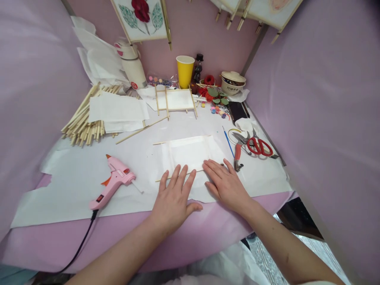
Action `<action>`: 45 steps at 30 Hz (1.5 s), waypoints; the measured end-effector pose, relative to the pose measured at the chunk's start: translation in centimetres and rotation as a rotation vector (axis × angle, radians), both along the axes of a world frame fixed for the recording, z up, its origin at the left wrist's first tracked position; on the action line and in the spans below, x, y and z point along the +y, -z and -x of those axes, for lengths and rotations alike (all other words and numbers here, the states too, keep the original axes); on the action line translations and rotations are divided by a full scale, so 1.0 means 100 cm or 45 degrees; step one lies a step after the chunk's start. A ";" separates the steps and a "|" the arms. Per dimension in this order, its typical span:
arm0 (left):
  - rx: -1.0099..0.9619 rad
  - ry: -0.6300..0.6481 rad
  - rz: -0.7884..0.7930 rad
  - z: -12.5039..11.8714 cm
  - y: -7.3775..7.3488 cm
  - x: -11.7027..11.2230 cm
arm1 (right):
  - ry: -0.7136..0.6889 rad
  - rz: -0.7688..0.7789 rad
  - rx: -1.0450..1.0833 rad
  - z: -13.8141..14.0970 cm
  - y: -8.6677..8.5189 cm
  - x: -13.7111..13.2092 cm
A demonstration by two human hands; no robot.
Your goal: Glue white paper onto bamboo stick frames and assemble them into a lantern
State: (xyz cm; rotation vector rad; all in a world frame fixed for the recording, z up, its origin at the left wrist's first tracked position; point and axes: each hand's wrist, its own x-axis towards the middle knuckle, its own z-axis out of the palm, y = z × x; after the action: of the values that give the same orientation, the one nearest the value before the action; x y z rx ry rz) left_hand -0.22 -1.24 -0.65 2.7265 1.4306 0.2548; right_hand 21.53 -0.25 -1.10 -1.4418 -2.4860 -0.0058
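Observation:
A white paper sheet (190,152) lies flat in front of me, with thin wooden sticks (159,143) along its far and near edges. On its near edge rests my left hand (175,194), palm down with the fingers spread. My right hand (222,180) also lies flat, its fingertips on the near right part of the sheet. Both hands press from above and hold nothing. Part of the near stick is hidden under the fingers.
To the left lie a pink glue gun (114,180) and a pile of wooden sticks (89,114). Red-handled scissors (259,146), pruning shears (238,152) and a blue brush (228,140) are at right. Behind stand a small stick frame (176,99), yellow cup (185,73) and white bottle (133,67).

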 end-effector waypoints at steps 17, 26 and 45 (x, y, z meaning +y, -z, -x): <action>-0.027 0.030 -0.030 0.001 -0.004 0.002 | -0.028 0.035 0.049 0.027 -0.007 0.000; -0.019 -0.013 -0.075 0.012 0.000 0.000 | 0.144 -0.066 -0.015 0.004 0.002 -0.001; -0.114 -0.012 -0.044 0.013 0.002 0.005 | 0.245 -0.130 0.154 0.008 0.001 -0.001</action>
State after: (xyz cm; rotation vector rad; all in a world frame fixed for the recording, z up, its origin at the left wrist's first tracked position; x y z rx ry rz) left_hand -1.55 -0.78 -0.81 2.6980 1.4292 0.4007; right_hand 20.70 -0.37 -1.16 -1.5828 -2.2106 -0.0792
